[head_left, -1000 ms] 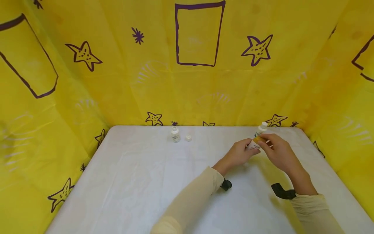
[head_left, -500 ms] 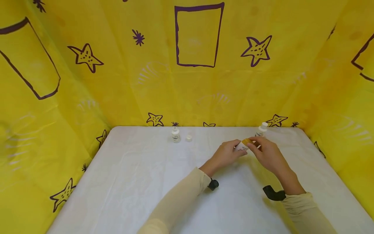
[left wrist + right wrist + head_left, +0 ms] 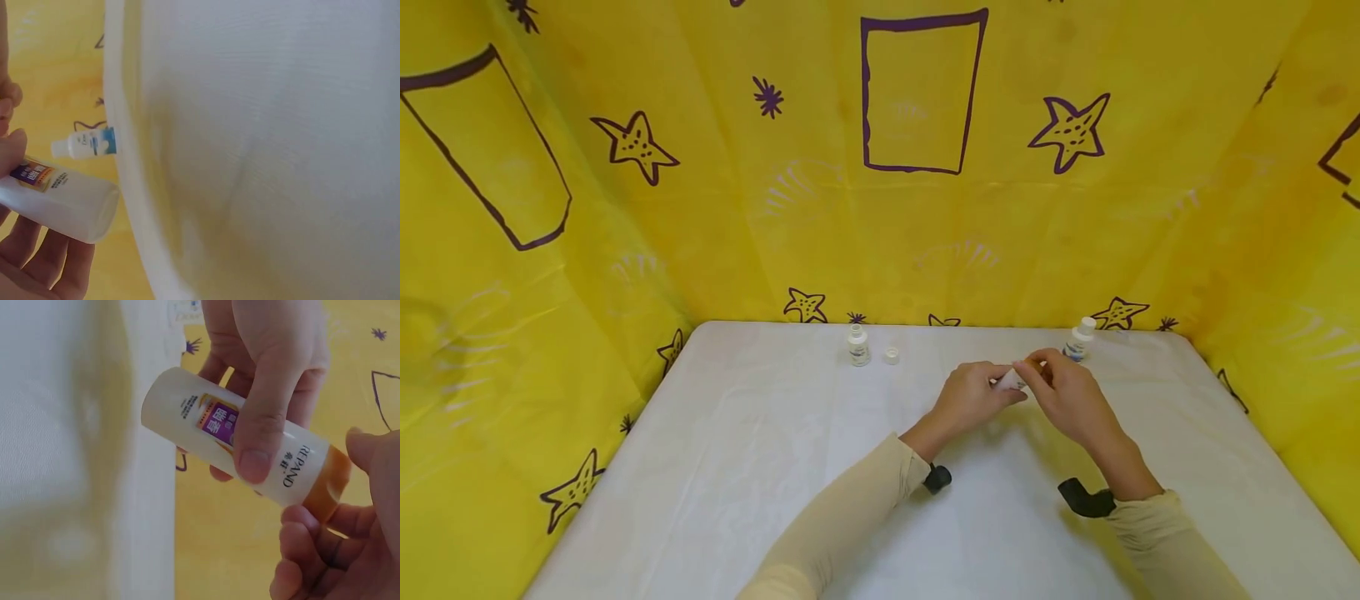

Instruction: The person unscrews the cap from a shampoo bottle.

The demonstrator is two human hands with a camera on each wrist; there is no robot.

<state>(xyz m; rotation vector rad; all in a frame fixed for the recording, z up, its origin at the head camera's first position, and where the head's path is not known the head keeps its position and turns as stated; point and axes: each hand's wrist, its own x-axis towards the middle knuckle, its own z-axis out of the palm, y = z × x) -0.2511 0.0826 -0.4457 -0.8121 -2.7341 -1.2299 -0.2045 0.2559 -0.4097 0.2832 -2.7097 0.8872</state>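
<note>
My left hand (image 3: 970, 398) grips a white shampoo-like bottle (image 3: 178, 403) by its body, thumb laid across the purple label. The bottle is tilted, its orange cap (image 3: 328, 481) toward my right hand (image 3: 1067, 398). Right-hand fingers and thumb pinch that cap, which still sits on the bottle's end. In the left wrist view the bottle's base (image 3: 103, 212) points out of the hand, and the cap end is out of frame. Both hands are raised over the right half of the table. Beyond my right hand stands a small white bottle (image 3: 1078, 340) with a white cap on.
Near the back edge of the white-covered table (image 3: 760, 467), a small uncapped bottle (image 3: 859, 350) stands upright. Its neighbour is a loose white cap (image 3: 891, 356). A yellow curtain (image 3: 715, 208) with purple drawings encloses the back and sides.
Both hands have moved left with the held bottle, away from the small capped bottle at the right, which is now less covered. My right fingers stay at the orange cap.
</note>
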